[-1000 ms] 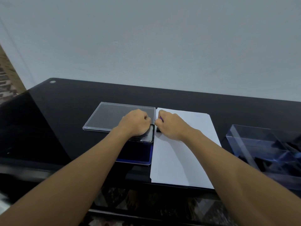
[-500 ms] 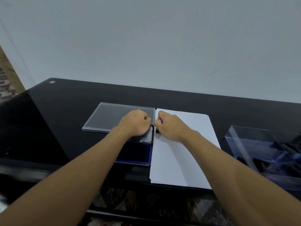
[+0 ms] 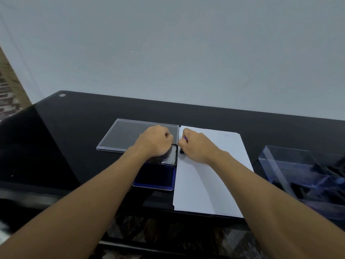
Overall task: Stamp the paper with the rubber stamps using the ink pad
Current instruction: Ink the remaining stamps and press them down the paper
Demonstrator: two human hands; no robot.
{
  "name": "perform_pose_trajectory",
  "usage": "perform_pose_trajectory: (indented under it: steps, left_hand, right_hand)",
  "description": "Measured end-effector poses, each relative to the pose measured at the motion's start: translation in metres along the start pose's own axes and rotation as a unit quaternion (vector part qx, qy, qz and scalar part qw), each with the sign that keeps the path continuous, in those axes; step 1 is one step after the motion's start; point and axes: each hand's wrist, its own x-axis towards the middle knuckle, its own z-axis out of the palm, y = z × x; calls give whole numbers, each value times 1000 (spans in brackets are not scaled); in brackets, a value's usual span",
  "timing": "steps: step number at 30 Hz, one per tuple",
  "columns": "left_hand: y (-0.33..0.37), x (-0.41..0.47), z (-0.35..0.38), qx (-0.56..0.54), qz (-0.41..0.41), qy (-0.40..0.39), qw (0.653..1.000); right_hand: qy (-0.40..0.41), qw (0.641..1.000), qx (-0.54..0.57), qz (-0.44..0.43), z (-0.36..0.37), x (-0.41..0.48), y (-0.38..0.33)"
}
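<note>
A white paper (image 3: 214, 176) lies on the black glass table (image 3: 74, 131). Left of it sits the open ink pad (image 3: 155, 177) with its blue ink surface facing up, and its dark shiny lid (image 3: 170, 158) is folded back behind it. My left hand (image 3: 155, 143) rests on that lid as a fist, and nothing shows in it. My right hand (image 3: 197, 146) grips a small rubber stamp (image 3: 181, 151), whose black base presses on the paper's far left corner. Most of the stamp is hidden by my fingers.
A flat clear plastic case (image 3: 127, 135) lies behind the ink pad, partly under my left hand. A clear blue-tinted box (image 3: 298, 171) holding dark items stands at the right edge. The table's front edge runs just below the paper.
</note>
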Motion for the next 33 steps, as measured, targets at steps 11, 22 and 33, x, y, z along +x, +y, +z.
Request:
perform_pose_trajectory:
  steps: [11, 22, 33]
  left_hand:
    - [8, -29, -23, -14, -10, 34, 999]
    - [8, -56, -56, -31, -27, 62, 997]
    - [-3, -85, -64, -46, -46, 70, 995]
  right_hand:
    - [-26, 999, 4, 37, -6, -1, -7]
    - [35, 996, 70, 43, -53, -21, -9]
    - [50, 995, 78, 20, -66, -43, -27]
